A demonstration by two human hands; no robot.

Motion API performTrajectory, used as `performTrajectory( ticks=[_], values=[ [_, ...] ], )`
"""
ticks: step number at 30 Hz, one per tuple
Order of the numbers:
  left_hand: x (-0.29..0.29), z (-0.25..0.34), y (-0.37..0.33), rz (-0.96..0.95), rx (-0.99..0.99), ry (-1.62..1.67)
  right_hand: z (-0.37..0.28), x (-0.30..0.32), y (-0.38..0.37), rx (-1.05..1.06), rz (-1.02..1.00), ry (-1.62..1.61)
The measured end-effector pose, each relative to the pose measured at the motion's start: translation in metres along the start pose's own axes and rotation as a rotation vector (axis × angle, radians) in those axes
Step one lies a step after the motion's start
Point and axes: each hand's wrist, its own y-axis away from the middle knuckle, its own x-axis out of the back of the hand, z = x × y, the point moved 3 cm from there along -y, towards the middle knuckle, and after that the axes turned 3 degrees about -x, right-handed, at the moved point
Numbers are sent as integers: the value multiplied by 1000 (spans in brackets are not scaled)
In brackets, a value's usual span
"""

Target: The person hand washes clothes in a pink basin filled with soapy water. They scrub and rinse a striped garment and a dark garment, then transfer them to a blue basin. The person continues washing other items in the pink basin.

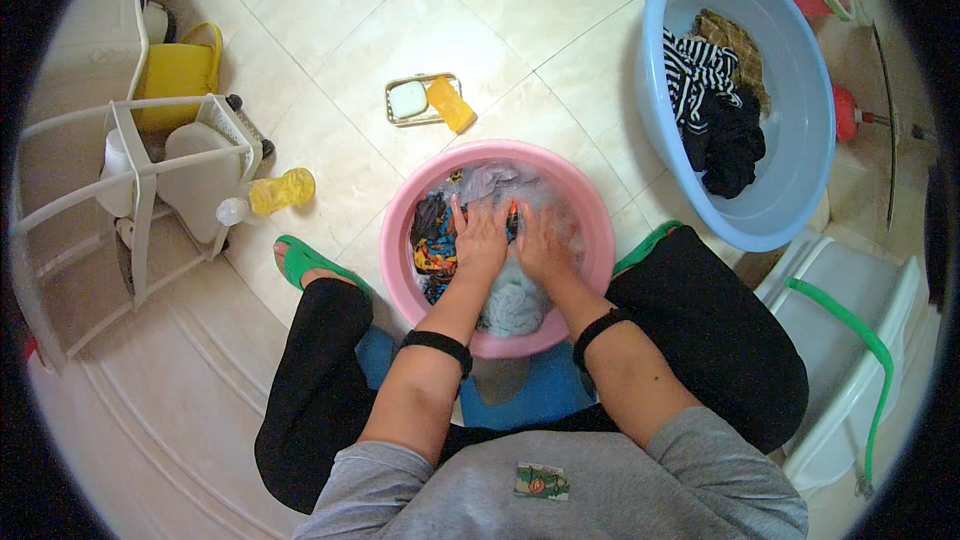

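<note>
Between my feet stands a pink basin (398, 285) of sudsy water and wet clothes. My left hand (482, 238) presses down with fingers spread, beside a colourful patterned cloth (433, 245). My right hand (546, 243) lies close to it, fingers stretched out and partly covered by the foamy water. Under and between my wrists a pale blue cloth (512, 300) bulges up. A greyish-lilac cloth (493, 180) floats at the far side of the basin, just beyond my fingertips. Neither hand is closed around anything that I can see.
A soap dish (421, 121) with a pale green bar (408, 100) and an orange bar (451, 105) lies ahead. Right, a large blue tub (795, 155) holds dark and striped clothes. A yellow bottle (283, 191) lies by a white rack (145, 180). A green hose (850, 318) hangs at right.
</note>
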Motion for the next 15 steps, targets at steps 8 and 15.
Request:
performTrajectory(
  ticks=[8, 15],
  values=[
    [9, -1, 0, 139, -2, -3, 4, -4, -14, -21, -585, -92],
    [64, -36, 43, 88, 257, 169, -19, 57, -6, 66, 113, -7]
  ],
)
